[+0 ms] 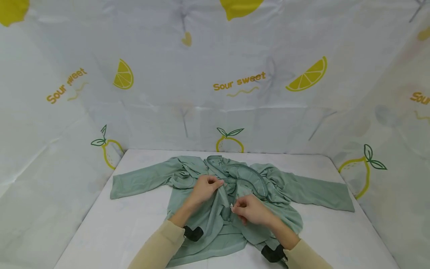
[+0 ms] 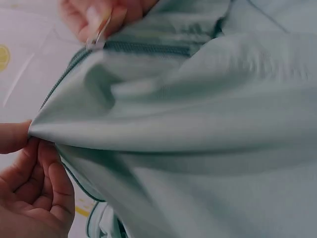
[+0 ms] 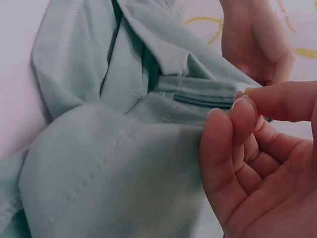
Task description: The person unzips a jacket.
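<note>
A light green zip-up jacket (image 1: 211, 243) lies spread on the white table, its sleeves stretched out to both sides. My left hand (image 1: 205, 188) pinches the fabric at the front edge, thumb against fingers, pulling it into a fold in the left wrist view. Lower down the front, my right hand (image 1: 252, 211) pinches the metal zipper pull (image 2: 100, 32) between thumb and fingers. Dark green zipper teeth (image 2: 148, 48) run from the slider along the joined front. In the right wrist view, the fingertips hide most of the pull.
The white table (image 1: 141, 220) extends on both sides of the jacket. White sheeting (image 1: 188, 86) with lemon prints encloses its back and sides. A black wrist device (image 1: 193, 233) sits under the left wrist and another black device (image 1: 273, 254) under the right.
</note>
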`<move>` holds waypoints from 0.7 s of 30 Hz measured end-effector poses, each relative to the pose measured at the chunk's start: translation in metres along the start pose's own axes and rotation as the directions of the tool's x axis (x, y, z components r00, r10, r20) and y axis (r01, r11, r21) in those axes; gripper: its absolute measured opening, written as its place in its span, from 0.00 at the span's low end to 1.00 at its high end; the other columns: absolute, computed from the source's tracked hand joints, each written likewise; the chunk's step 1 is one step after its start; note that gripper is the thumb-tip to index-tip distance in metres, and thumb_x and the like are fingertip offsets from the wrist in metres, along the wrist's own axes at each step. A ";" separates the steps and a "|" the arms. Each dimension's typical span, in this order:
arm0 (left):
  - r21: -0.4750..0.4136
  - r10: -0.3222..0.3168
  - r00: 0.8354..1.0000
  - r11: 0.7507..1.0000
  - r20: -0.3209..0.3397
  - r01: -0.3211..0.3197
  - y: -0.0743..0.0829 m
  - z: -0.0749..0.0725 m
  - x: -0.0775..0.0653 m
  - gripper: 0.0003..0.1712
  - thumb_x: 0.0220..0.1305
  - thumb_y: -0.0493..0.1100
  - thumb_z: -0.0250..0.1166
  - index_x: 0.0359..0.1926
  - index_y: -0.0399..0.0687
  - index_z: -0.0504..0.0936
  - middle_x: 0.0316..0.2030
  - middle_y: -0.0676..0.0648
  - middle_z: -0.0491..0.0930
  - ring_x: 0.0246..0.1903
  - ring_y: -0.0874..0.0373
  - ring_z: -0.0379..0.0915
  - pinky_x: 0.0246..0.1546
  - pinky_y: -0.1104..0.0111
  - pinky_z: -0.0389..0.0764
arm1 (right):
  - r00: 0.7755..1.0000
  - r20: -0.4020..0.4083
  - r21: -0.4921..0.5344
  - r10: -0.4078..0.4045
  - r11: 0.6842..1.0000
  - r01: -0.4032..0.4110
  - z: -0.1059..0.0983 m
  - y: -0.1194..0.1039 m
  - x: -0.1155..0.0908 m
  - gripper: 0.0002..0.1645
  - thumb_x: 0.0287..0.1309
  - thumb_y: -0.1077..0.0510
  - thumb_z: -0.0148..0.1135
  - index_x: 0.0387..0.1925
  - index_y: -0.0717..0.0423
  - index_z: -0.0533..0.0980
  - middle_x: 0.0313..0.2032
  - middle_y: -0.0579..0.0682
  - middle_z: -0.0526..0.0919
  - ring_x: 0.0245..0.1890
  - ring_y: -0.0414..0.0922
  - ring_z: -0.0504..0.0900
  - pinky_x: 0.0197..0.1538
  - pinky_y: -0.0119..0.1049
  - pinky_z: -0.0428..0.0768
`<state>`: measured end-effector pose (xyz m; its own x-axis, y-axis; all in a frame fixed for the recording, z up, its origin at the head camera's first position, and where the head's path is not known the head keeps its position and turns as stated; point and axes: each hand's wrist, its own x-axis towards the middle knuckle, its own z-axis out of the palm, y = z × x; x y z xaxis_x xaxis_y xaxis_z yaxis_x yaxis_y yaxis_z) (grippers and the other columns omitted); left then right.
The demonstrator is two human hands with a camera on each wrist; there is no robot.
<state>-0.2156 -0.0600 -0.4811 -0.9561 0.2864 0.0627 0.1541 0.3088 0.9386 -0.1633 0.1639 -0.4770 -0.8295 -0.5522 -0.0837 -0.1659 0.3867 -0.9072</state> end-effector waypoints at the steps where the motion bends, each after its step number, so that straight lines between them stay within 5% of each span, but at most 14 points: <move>1: 0.008 -0.004 1.000 1.000 -0.016 0.004 -0.001 -0.002 0.000 0.16 0.72 0.47 0.66 0.28 0.42 0.87 0.19 0.54 0.72 0.19 0.60 0.61 0.24 0.67 0.67 | 1.000 0.006 0.005 0.005 1.000 -0.005 0.000 0.000 -0.002 0.21 0.73 0.58 0.59 0.23 0.65 0.77 0.15 0.46 0.73 0.15 0.41 0.73 0.22 0.37 0.77; 6: 0.074 0.021 0.999 0.997 -0.035 -0.018 -0.005 -0.005 -0.004 0.16 0.72 0.50 0.65 0.31 0.45 0.87 0.23 0.54 0.76 0.23 0.61 0.66 0.27 0.67 0.71 | 0.999 -0.039 0.041 0.009 0.999 -0.007 -0.003 0.000 -0.005 0.20 0.73 0.57 0.59 0.26 0.68 0.76 0.17 0.47 0.73 0.17 0.43 0.76 0.27 0.42 0.82; 11: 0.182 0.129 0.989 0.977 -0.067 -0.115 -0.003 -0.004 -0.015 0.14 0.70 0.54 0.67 0.34 0.50 0.86 0.31 0.54 0.79 0.28 0.61 0.72 0.31 0.66 0.76 | 0.996 -0.068 0.088 0.051 0.995 -0.045 -0.007 -0.005 -0.005 0.20 0.73 0.55 0.59 0.29 0.68 0.76 0.21 0.49 0.73 0.20 0.44 0.77 0.29 0.45 0.82; 17: 0.093 0.116 0.985 0.987 0.124 -0.128 0.002 0.004 -0.023 0.13 0.71 0.53 0.67 0.41 0.50 0.88 0.36 0.54 0.81 0.33 0.61 0.76 0.36 0.66 0.78 | 0.996 -0.068 0.102 0.051 0.994 -0.044 -0.013 -0.011 -0.004 0.20 0.74 0.54 0.59 0.31 0.68 0.76 0.23 0.51 0.74 0.21 0.45 0.77 0.30 0.44 0.82; 21: 0.034 0.110 0.979 0.993 0.170 -0.117 0.002 0.010 -0.023 0.11 0.72 0.47 0.66 0.40 0.45 0.89 0.34 0.52 0.82 0.29 0.64 0.73 0.33 0.69 0.75 | 0.997 -0.072 0.090 0.042 0.995 -0.035 -0.013 -0.011 -0.001 0.20 0.74 0.54 0.59 0.30 0.67 0.76 0.22 0.49 0.74 0.20 0.44 0.76 0.29 0.42 0.82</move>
<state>-0.1908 -0.0574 -0.4843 -0.8771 0.4684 0.1066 0.2732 0.3039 0.9127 -0.1679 0.1697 -0.4620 -0.8721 -0.4807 -0.0916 -0.0880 0.3383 -0.9369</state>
